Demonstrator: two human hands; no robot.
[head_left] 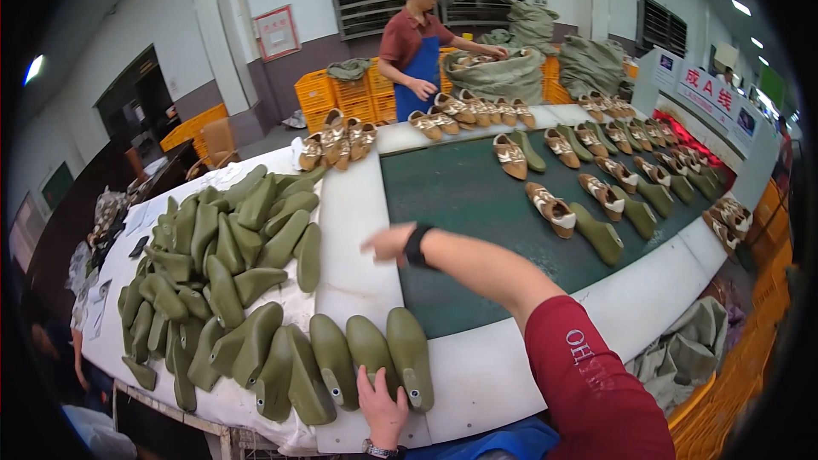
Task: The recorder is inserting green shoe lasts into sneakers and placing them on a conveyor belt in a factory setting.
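Three green shoe lasts (pixel 409 349) stand side by side at the near edge of the white tabletop, toes pointing away. My left hand (pixel 382 407), with a watch on the wrist, rests its spread fingers against the heel end of the middle shoe last (pixel 368 342). My right arm, in a red sleeve, reaches across to the left. My right hand (pixel 390 244), below a black wristband, is above the white strip beside the conveyor, near the pile of shoe lasts (pixel 226 243). Its fingers are smeared by motion, and nothing shows in them.
On the green conveyor (pixel 452 247), brown-and-white shoes (pixel 550 207) stand paired with green lasts. More shoes (pixel 336 140) line the far border. Across the belt a person (pixel 417 47) in a blue apron reaches toward a sack (pixel 494 77). Orange crates (pixel 317 100) are stacked behind.
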